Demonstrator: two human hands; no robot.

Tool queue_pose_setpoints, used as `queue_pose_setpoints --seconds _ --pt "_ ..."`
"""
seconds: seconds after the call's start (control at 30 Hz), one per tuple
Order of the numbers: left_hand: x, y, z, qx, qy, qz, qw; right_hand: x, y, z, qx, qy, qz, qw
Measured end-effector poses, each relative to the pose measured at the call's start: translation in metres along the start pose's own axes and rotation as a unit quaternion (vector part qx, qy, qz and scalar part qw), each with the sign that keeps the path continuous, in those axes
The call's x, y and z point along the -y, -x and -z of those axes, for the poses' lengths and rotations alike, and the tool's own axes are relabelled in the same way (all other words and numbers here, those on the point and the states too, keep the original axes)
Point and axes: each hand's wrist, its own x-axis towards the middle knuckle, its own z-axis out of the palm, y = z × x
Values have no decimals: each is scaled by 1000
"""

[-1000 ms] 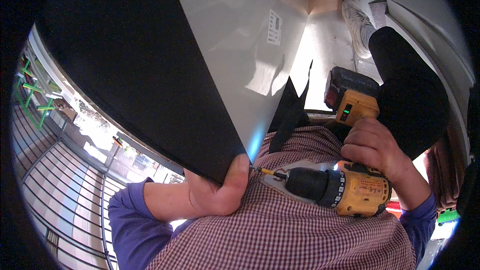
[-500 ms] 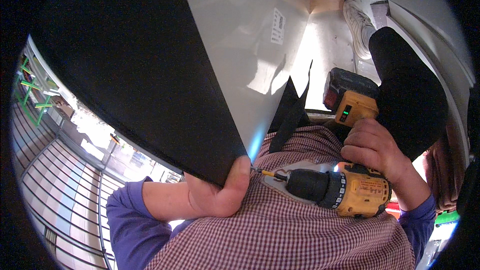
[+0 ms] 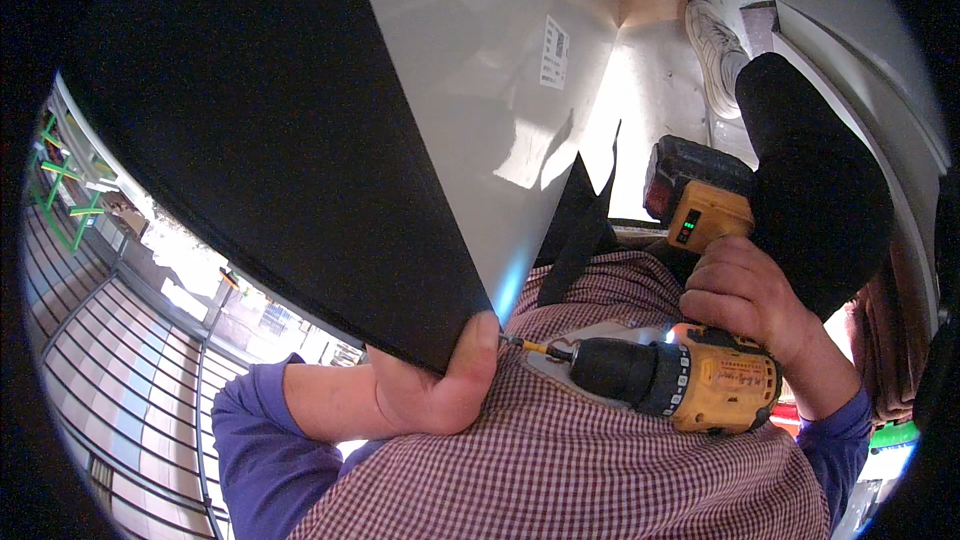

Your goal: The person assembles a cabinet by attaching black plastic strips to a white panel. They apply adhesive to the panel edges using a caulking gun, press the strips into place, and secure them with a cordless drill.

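Observation:
My right hand [image 3: 745,290] is wrapped round the handle of a yellow and black cordless drill [image 3: 725,380], held on its side across my checked apron. Its black battery pack [image 3: 700,170] points away from me. From the chuck a thin driver bit [image 3: 535,346] reaches left to the near edge of a dark panel [image 3: 300,140]. My left hand [image 3: 450,380] pinches that panel's near corner, thumb on the edge right beside the bit tip, other fingers hidden behind it. Whether a screw sits at the tip is too small to tell.
A glossy white panel [image 3: 470,70] with a printed label [image 3: 554,52] adjoins the dark one. My leg in dark trousers [image 3: 815,160] and a white shoe [image 3: 715,50] are at the right, beside a pale curved panel [image 3: 850,60]. Black metal bars [image 3: 130,390] stand at the left.
Almost nothing differs. The drill, both hands and the panel edge have shifted very slightly left in the picture; both grips are the same.

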Motion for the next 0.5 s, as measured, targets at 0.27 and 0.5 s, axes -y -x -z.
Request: queue_pose_setpoints --seconds 0.27,0.5 --pt "4 2 6 25 -12 14 1000 -1 -3 1 -2 -13 3 1000" --pt "1 -2 4 17 -21 12 1000 -3 0 1 0 -7 5 1000"
